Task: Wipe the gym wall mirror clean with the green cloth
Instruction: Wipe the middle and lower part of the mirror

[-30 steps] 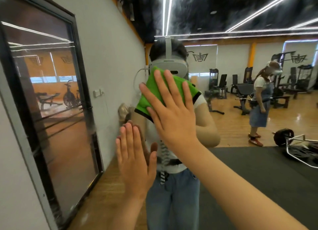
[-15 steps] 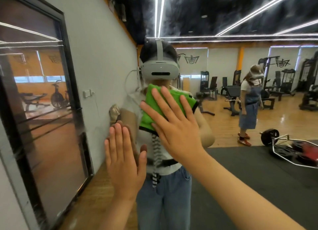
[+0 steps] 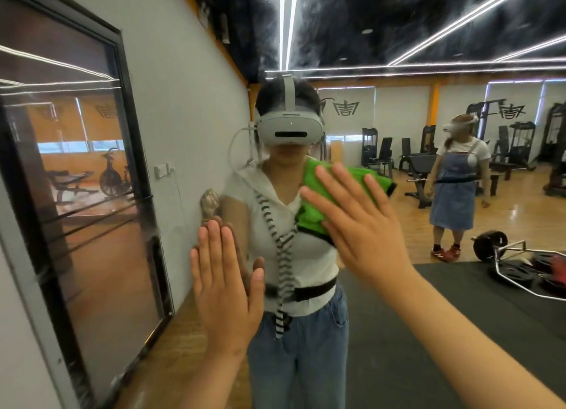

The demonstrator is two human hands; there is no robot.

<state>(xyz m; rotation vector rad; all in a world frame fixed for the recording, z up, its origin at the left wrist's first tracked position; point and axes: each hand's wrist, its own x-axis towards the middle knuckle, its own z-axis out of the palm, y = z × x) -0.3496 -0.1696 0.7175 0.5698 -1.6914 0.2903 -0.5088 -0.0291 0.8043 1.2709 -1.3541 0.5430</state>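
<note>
Against the mirror, folded green cloth under right hand, fingers spread straight, left hand flat

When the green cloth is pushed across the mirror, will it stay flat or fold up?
Probably floppy: the green cloth lies bunched in folds under the flat right hand. It likely slides easily on the smooth mirror, and would fall without that pressure.

View: one head-worn wide-angle camera
Facing: forward, square onto the wall mirror; wearer's own reflection centred
Nearness: close; glass fills most of the frame
</note>
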